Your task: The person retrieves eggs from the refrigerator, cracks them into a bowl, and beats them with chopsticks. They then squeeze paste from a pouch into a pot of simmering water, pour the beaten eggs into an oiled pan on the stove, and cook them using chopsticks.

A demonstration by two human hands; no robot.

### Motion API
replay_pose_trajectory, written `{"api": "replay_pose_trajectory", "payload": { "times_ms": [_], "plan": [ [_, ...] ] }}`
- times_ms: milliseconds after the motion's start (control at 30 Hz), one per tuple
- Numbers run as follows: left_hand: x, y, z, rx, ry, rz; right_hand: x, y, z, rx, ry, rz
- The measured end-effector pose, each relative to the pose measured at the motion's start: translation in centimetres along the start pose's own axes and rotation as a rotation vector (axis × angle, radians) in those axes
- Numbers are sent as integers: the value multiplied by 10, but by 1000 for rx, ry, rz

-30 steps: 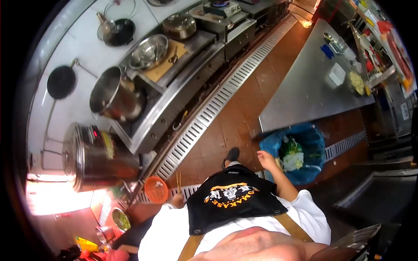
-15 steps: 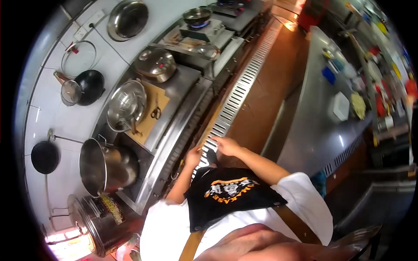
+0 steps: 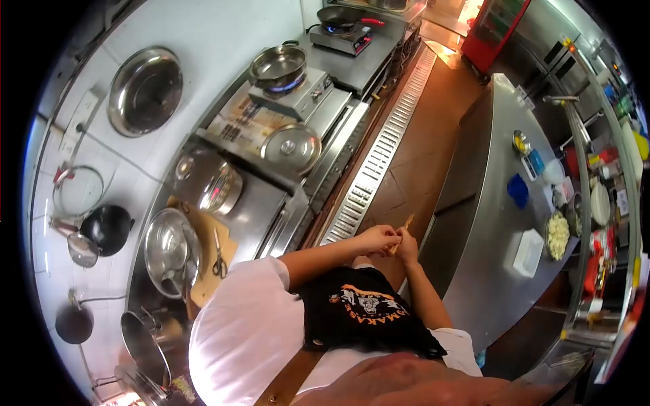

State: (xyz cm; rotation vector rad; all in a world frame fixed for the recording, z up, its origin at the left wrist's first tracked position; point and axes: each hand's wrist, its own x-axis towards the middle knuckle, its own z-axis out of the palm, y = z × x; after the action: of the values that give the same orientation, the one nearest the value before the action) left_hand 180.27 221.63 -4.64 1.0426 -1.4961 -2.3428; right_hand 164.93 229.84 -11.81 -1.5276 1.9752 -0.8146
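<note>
Both hands meet in front of the dark apron [image 3: 365,304], over the brown floor. A slim, tan, stick-like thing [image 3: 409,221] pokes up between them; its exact kind I cannot make out. My left hand [image 3: 379,239], closed, has its fingers bent around the thing's lower part. My right hand [image 3: 407,246] is closed on it too, thumb and fingers pinched near the middle. The fingers hide part of the thing.
On the left counter are a steel bowl [image 3: 166,252], scissors [image 3: 219,264] and a rice cooker [image 3: 220,186]. Beyond, a steel pan [image 3: 278,66] sits over a blue flame. The right steel counter [image 3: 467,271] bears a white tray [image 3: 527,254] and a bowl of pale pieces [image 3: 557,237].
Both hands have moved rightward, away from the left counter's edge and over the floor. The tan stick-like thing now shows more clearly. My body and the view have turned.
</note>
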Motion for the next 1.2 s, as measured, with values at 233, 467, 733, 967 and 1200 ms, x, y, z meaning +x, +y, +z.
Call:
{"api": "replay_pose_trajectory", "payload": {
  "times_ms": [233,467,733,967,1200],
  "plan": [
    [132,76,-142,178,442,60,194,8,-115,503,54,139],
    [218,78,-273,-170,784,9,378,101,-142,447,269,174],
    [471,213,-372,430,695,190,564,125,-209,735,441,460],
    [749,390,-374,780,59,382,730,135,-310,561,630,56],
    [909,543,-264,45,-125,-274,932,204,-379,607,541,70]
  ]
}}
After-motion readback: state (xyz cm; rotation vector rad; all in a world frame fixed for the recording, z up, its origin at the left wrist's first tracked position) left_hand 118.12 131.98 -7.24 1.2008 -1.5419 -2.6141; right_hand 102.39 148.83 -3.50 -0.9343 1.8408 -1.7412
